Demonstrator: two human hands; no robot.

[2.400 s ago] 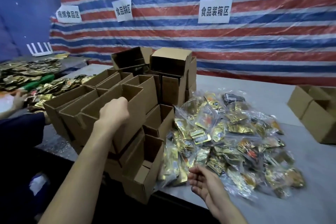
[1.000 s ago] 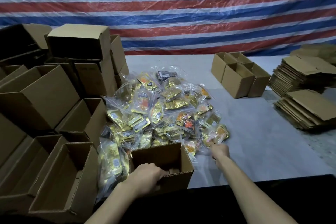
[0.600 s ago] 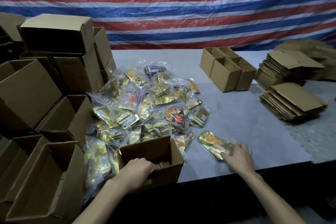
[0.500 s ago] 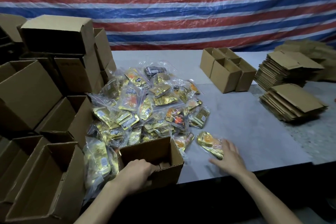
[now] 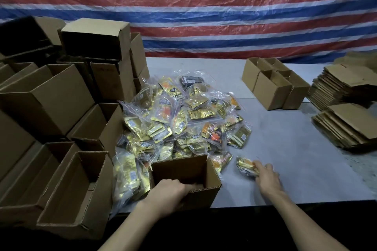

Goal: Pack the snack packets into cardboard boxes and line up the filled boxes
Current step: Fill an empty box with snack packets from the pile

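One pkt [image 5: 245, 166] prob. nearer box [image 5: 212, 181] now

Left grip [image 5: 169, 191] holds the open box [image 5: 213, 183]; right grip [image 5: 267, 177] grasps a snack packet [image 5: 244, 166] beside it.

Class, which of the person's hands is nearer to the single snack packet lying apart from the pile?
Right. The right hand has its fingers on the snack packet; the left hand grips the near wall of the open box, left of it.
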